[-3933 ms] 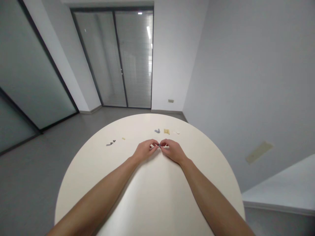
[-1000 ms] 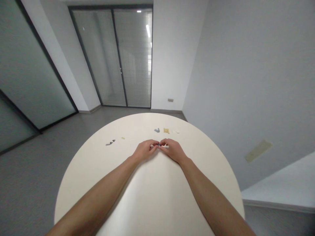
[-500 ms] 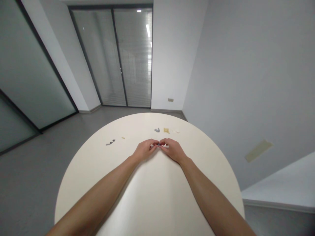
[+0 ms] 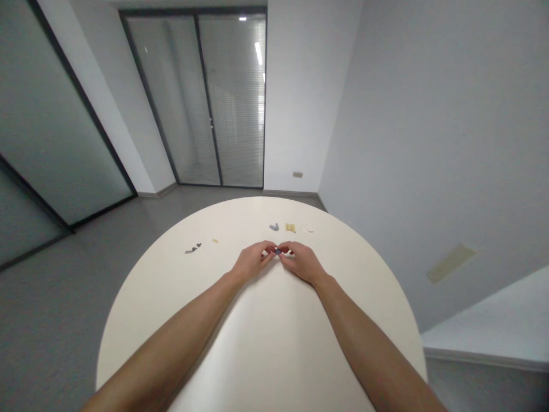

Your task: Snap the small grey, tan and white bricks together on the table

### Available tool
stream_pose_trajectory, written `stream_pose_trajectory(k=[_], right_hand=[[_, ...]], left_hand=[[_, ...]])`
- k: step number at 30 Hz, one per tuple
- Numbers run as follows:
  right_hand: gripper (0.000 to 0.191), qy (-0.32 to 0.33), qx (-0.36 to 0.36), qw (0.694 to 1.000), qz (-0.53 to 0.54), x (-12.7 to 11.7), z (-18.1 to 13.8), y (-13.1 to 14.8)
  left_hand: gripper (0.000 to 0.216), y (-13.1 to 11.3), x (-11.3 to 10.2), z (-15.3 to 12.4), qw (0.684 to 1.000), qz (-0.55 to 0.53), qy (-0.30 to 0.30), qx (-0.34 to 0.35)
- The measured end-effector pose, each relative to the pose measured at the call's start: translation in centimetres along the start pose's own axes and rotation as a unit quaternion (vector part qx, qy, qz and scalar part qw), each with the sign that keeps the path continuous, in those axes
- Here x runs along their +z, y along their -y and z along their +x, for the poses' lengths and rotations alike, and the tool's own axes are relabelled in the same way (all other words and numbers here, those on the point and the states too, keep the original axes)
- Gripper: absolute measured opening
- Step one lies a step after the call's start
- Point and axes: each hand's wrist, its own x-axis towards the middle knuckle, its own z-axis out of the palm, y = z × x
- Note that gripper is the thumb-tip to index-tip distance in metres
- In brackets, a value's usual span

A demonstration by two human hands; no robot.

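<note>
My left hand [image 4: 254, 257] and my right hand [image 4: 302, 261] meet above the far half of the round table, fingertips almost touching. Pinched between them is a small dark blue-grey piece [image 4: 278, 251], largely hidden by the fingers; its exact kind is too small to make out. Both hands are closed on it with thumb and fingers. Just beyond the hands lie small grey pieces [image 4: 274, 227], a yellowish piece or cluster [image 4: 290, 228] and some small white pieces [image 4: 307, 230].
The round cream table [image 4: 274, 343] carries more dark grey pieces [image 4: 194, 249] at its left, beside a small yellow strip [image 4: 215, 241]. Past the table's far edge are a glass door with blinds [image 4: 231, 103] and a white wall [image 4: 309, 114]. A grey wall [image 4: 429, 143] stands on the right.
The fingertips have shifted slightly, and a bit more of the dark piece shows between them. The loose pieces on the table lie as before.
</note>
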Motion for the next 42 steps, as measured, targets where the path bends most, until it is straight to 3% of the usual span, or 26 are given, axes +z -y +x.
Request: stream_pose_trajectory(k=[28,42], right_hand=[[0.014,0.011,-0.009,1.000,-0.012,-0.19,-0.06,-0.11],[0.008,-0.005,-0.014,1.000,-0.011,-0.35,-0.10,0.35]], left_hand=[[0.025,0.05,-0.19,0.06,0.998,0.061,0.026,-0.014],[0.020,-0.28,-0.04,-0.02,0.998,0.043,0.027,-0.027]])
